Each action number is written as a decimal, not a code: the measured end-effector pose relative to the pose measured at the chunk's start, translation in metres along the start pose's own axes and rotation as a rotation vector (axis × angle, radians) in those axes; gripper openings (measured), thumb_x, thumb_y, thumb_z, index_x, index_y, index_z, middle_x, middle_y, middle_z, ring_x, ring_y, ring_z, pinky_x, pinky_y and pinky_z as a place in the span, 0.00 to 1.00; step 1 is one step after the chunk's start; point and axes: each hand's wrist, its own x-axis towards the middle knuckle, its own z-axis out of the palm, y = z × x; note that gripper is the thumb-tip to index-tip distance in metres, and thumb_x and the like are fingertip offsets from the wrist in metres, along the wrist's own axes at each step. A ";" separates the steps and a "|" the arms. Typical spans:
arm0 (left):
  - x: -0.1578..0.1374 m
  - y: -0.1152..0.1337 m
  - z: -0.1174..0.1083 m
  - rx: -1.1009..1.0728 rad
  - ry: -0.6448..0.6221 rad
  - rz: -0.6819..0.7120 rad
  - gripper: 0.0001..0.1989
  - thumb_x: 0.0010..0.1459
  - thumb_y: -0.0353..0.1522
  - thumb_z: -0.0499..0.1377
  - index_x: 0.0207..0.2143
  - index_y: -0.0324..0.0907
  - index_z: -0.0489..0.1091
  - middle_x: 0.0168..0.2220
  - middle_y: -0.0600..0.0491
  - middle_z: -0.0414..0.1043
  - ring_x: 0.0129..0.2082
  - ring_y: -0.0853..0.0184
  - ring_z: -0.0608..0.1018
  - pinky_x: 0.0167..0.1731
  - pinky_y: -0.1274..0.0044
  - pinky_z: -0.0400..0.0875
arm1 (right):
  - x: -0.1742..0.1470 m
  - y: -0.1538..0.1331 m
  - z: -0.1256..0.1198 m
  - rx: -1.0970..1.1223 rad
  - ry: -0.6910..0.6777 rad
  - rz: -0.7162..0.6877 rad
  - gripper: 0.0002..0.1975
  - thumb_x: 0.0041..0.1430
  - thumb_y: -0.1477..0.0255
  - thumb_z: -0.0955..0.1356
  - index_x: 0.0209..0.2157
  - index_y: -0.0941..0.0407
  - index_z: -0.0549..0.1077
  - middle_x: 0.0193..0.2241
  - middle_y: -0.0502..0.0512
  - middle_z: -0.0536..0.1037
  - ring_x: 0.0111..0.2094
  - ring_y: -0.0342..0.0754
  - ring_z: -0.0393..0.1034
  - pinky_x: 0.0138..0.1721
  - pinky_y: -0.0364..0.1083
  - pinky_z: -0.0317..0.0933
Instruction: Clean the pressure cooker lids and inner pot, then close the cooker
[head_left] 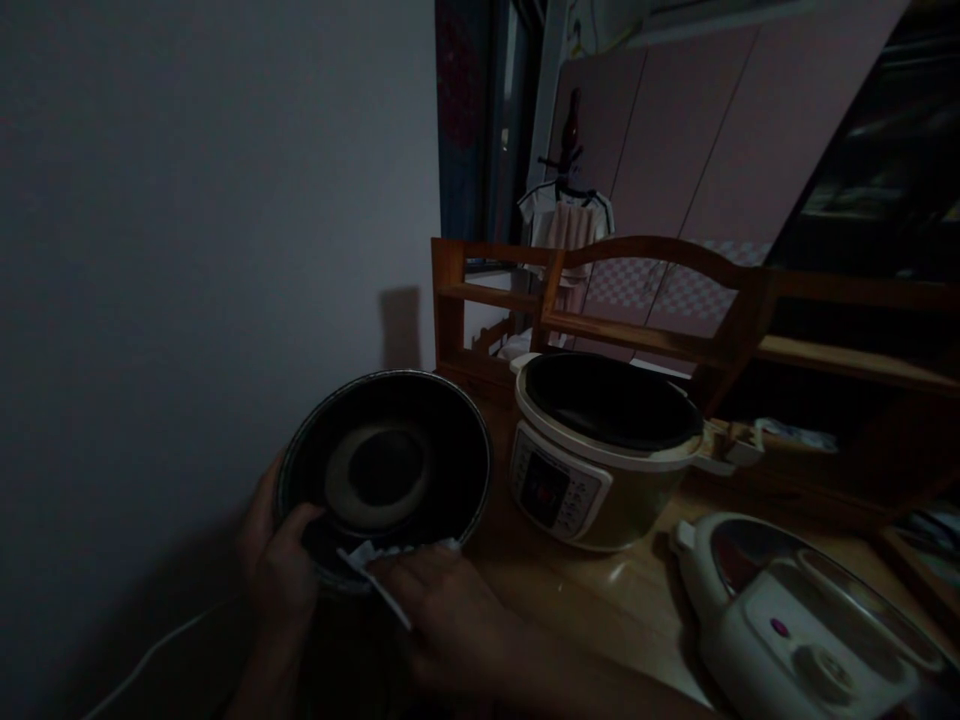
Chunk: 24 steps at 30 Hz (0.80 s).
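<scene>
A dark round inner pot (450, 440) is tilted so that its inside faces me, with a pale ring on its bottom. My left hand (281, 550) grips its left side, the thumb over the rim and the fingers behind the wall. At the pot's near edge, my right hand (450, 610) presses a white cloth or tissue (367, 556) against the inside; part of it hangs out below the hand. Just to the right stands an electric pressure cooker (607, 490), its lid off and its interior dark.
The cooker's lid (802, 620) lies on the wooden table (592, 590) at the right. Behind rises a wooden shelf frame (645, 325). A plain wall (225, 250) bounds the left, and a white cord (161, 640) runs along the lower left.
</scene>
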 end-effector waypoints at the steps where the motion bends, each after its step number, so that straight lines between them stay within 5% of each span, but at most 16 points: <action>1: 0.001 -0.002 -0.001 -0.005 0.001 -0.007 0.30 0.50 0.31 0.57 0.58 0.48 0.67 0.56 0.54 0.71 0.57 0.54 0.71 0.60 0.61 0.63 | 0.000 0.005 0.000 -0.043 -0.006 -0.004 0.29 0.56 0.74 0.67 0.60 0.57 0.61 0.52 0.58 0.74 0.51 0.52 0.68 0.51 0.47 0.60; 9: 0.000 -0.003 -0.003 0.005 -0.038 -0.009 0.30 0.51 0.32 0.58 0.59 0.48 0.66 0.58 0.54 0.69 0.59 0.53 0.70 0.62 0.60 0.61 | -0.009 0.049 -0.016 -0.485 -0.077 -0.116 0.10 0.69 0.73 0.62 0.50 0.58 0.67 0.42 0.56 0.76 0.42 0.49 0.69 0.45 0.49 0.60; 15: 0.005 -0.005 -0.003 0.017 -0.106 0.012 0.30 0.52 0.32 0.57 0.59 0.48 0.66 0.57 0.55 0.70 0.58 0.53 0.70 0.62 0.60 0.61 | -0.006 0.078 -0.037 -0.730 -0.109 -0.093 0.04 0.68 0.76 0.64 0.42 0.60 0.71 0.38 0.59 0.77 0.43 0.51 0.69 0.46 0.50 0.60; 20: 0.016 -0.010 -0.007 -0.012 -0.150 -0.015 0.29 0.53 0.32 0.58 0.59 0.47 0.66 0.56 0.58 0.70 0.58 0.54 0.69 0.63 0.63 0.61 | -0.006 0.075 -0.033 -0.748 -0.107 -0.104 0.03 0.66 0.77 0.65 0.38 0.60 0.71 0.34 0.59 0.77 0.40 0.52 0.70 0.43 0.51 0.61; 24: 0.034 -0.020 -0.006 -0.096 -0.218 -0.174 0.29 0.53 0.35 0.60 0.59 0.48 0.66 0.55 0.59 0.72 0.57 0.54 0.71 0.62 0.63 0.63 | -0.007 0.064 -0.029 -0.714 -0.112 -0.150 0.03 0.67 0.77 0.65 0.38 0.60 0.70 0.32 0.57 0.77 0.36 0.51 0.70 0.38 0.50 0.60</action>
